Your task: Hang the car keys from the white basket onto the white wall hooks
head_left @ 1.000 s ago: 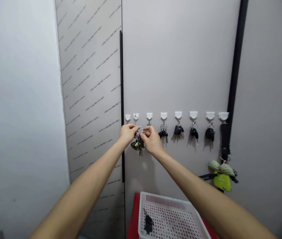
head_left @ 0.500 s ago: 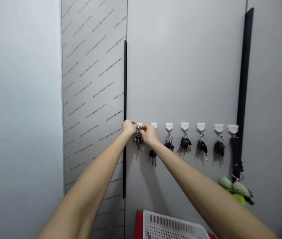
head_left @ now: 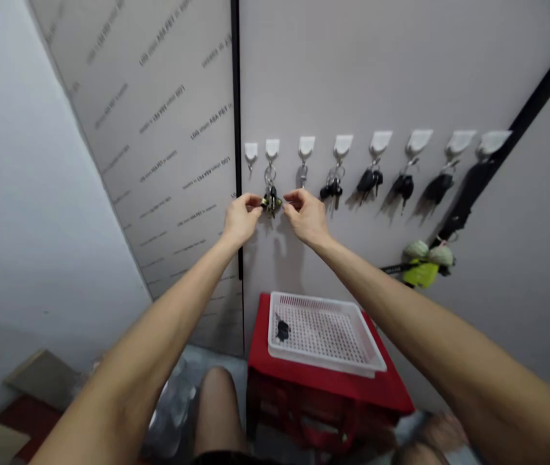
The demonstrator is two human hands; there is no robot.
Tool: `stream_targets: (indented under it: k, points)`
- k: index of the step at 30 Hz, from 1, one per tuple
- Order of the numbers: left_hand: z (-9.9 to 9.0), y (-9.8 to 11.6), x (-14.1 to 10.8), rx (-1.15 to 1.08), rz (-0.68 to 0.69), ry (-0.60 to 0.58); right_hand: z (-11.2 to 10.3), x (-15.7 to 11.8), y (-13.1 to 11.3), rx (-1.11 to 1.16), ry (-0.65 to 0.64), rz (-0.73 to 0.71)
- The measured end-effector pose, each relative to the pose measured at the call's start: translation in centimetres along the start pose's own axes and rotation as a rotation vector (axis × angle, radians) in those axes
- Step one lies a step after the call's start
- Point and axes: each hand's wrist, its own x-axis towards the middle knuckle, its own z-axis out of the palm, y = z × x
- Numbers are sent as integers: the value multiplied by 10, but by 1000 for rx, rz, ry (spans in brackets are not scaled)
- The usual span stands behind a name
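A bunch of keys (head_left: 271, 199) hangs by its ring from a white hook (head_left: 272, 148) on the grey panel, second from the left. My left hand (head_left: 242, 221) is at the left side of the bunch, thumb and fingertips pinched at its edge. From the right, my right hand (head_left: 307, 218) pinches at the edge of the same bunch. Just what each fingertip holds is too small to make out. Above my right hand, a metal clip (head_left: 302, 173) hangs on the third hook (head_left: 306, 146); my hand hides what is below it.
More black-headed keys (head_left: 370, 181) hang on hooks to the right, with a black strap and a yellow-green pouch (head_left: 421, 272). Below stands a red box (head_left: 333, 381) bearing a white perforated basket (head_left: 326, 371) with a black key (head_left: 282, 329) in it. A black handle strip (head_left: 236, 116) runs left.
The view has tilted downward, showing the basket, red box and floor. My hands have moved from the hook and ring down to the lower part of the key bunch, now wider apart.
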Motion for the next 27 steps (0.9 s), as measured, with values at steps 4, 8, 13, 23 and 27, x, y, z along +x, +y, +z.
stream_targets:
  k: [4, 8, 13, 23, 27]
  points:
    - [22, -45, -77, -15, -148, -281, -10, -85, 28, -38, -484, 22]
    - [41, -68, -136, 22, -232, -505, -10, -156, 56, -144, -917, 153]
    - [48, -69, -166, 70, -199, -612, 4, -184, 72, -300, -994, 150]
    - [49, -64, -179, 169, -199, -595, 12, -189, 71, -381, -956, 119]
    - [49, -63, -180, 155, -210, -579, 18, -190, 73, -399, -942, 178]
